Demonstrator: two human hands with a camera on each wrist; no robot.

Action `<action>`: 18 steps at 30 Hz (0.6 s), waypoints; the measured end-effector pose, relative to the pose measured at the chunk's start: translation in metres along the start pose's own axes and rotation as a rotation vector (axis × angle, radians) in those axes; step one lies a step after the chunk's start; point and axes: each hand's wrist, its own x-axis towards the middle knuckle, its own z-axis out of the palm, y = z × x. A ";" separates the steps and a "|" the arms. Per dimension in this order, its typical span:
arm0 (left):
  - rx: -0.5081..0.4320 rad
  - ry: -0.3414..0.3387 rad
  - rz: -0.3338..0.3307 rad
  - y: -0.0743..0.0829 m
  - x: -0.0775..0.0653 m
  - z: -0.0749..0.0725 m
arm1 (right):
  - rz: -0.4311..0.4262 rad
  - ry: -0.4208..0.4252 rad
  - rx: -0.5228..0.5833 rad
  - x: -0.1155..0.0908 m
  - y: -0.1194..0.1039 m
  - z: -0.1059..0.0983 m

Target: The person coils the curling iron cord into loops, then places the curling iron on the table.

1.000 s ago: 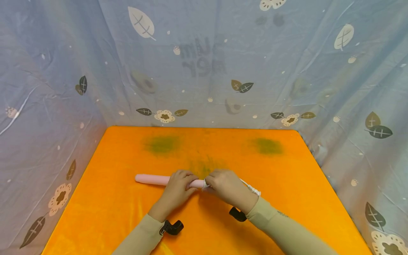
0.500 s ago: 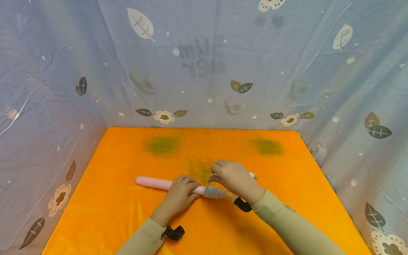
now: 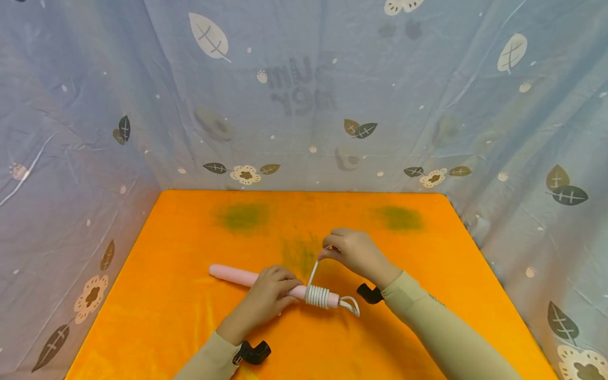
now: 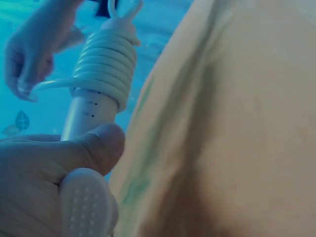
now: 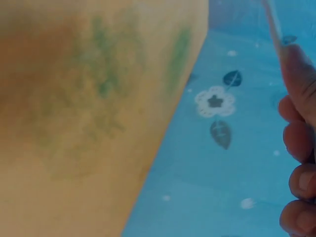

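Left hand [image 3: 268, 293] gripping pink wand [image 3: 237, 275], right hand [image 3: 353, 253] pinching white cord [image 3: 312, 274], coils wound round wand, orange table [image 3: 190, 316]

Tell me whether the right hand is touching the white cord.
Touching. In the head view the right hand pinches the white cord at its fingertips, and the cord runs taut down to the coils on the pink wand.
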 end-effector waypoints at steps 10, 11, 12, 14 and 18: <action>-0.089 0.110 0.058 0.001 0.004 -0.009 | 0.123 -0.089 0.066 -0.009 0.021 0.028; -0.094 0.122 0.061 0.001 0.004 -0.009 | 0.141 -0.113 0.082 -0.010 0.022 0.031; -0.107 0.132 0.059 0.002 0.005 -0.011 | 0.158 -0.138 0.100 -0.012 0.023 0.034; -0.119 0.156 0.058 0.002 0.007 -0.013 | 0.186 -0.178 0.144 -0.014 0.023 0.039; -0.152 0.204 0.035 0.002 0.013 -0.016 | 0.263 -0.236 0.205 -0.015 0.019 0.044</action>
